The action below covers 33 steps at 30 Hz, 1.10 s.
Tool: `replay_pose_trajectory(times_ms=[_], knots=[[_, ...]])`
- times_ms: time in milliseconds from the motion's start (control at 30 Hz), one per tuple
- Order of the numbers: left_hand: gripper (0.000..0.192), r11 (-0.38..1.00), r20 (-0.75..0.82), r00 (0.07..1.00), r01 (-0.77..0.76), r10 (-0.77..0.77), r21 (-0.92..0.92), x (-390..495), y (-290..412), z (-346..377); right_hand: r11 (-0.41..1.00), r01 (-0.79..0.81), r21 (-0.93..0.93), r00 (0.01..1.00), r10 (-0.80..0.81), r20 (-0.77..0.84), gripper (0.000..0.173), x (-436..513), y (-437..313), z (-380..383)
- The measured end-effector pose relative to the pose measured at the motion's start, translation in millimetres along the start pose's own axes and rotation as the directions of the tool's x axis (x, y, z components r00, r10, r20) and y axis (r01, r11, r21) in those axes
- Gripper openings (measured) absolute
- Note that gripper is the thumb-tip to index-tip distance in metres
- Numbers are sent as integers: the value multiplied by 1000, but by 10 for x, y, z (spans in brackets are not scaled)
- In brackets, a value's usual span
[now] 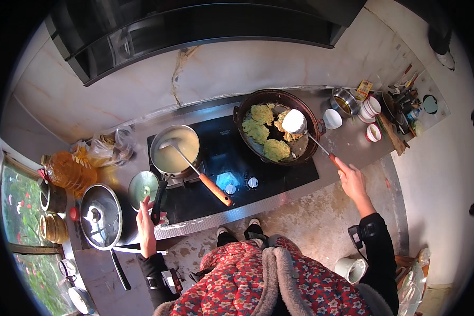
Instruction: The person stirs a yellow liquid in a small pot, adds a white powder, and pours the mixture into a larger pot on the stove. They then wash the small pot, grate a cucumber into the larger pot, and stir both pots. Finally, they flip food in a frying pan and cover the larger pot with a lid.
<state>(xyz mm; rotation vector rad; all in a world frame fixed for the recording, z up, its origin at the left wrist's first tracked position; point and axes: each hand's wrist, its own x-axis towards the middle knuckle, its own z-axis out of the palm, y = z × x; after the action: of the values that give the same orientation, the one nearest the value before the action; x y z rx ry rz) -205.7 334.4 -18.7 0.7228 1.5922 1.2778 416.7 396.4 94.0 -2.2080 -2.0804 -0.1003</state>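
My right hand grips the wooden handle of a metal turner, whose bright head rests over a golden fritter in a large dark frying pan. Several green-flecked fritters lie around it in the pan. My left hand is at the hob's left front edge, by the black handle of a saucepan; its fingers are partly hidden and its grip is unclear. The saucepan holds pale batter-like liquid and a ladle with a wooden handle. Near that hand sits a pale green bowl.
A glass-lidded pan and an oil jug stand at left. Right of the frying pan are a white bowl, a steel bowl and stacked bowls. A range hood overhangs the hob.
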Motion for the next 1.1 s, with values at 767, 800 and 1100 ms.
replay_pose_trajectory(times_ms=[767, 800, 1100], knots=[[71, 998, -54, 999, 8, -4, 67, -160, 51, 131, 882, -137, 451, 866, -114, 486, 48, 768, 727, -987], [70, 999, -52, 999, 8, -5, 54, -168, 54, 135, 914, -35, 403, 870, -171, 462, 48, 801, 730, -1023], [68, 998, -38, 999, 28, -26, 57, -167, 95, 150, 922, 38, 384, 777, -269, 569, 50, 1085, 848, -1178]])
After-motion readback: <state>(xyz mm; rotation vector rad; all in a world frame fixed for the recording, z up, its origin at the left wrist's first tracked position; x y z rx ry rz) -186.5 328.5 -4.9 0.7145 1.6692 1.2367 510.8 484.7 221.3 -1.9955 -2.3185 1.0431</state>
